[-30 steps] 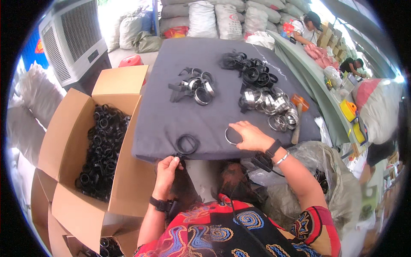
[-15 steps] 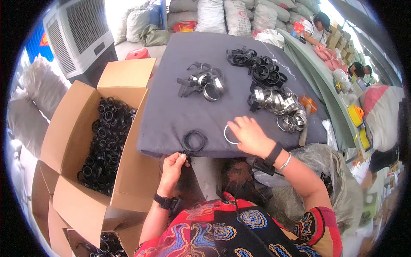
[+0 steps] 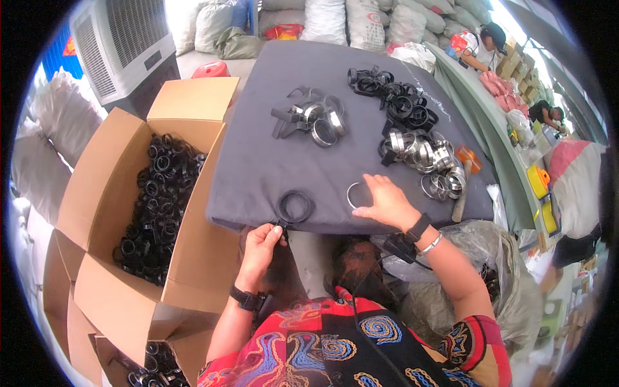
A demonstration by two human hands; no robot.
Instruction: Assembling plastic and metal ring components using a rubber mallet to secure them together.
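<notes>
My left hand [image 3: 263, 248] is closed in a pinch on the small tab of a black ring clamp [image 3: 295, 206], whose loop lies at the near edge of the grey padded table [image 3: 258, 168]. To its right, my right hand [image 3: 387, 205] has its thumb and fingers curved around a thin silver metal ring [image 3: 351, 195]; the hand hides the ring's right side. Farther back on the table is a small cluster of silver rings and black clamps [image 3: 316, 116]. At the right lie a pile of black clamps [image 3: 400, 103] and a heap of silver rings [image 3: 425, 155].
An open cardboard box [image 3: 193, 251] full of black clamps stands at the left. A wooden-handled hammer [image 3: 462, 193] with an orange head lies at the table's right side. Below it is a plastic sack [image 3: 509, 271]. An air cooler [image 3: 122, 45] stands far left; people work far right.
The view has shifted slightly. My right thumb has swung out to the near side of the silver ring, while its fingers have drawn back to the right. The left hand keeps its pinch.
</notes>
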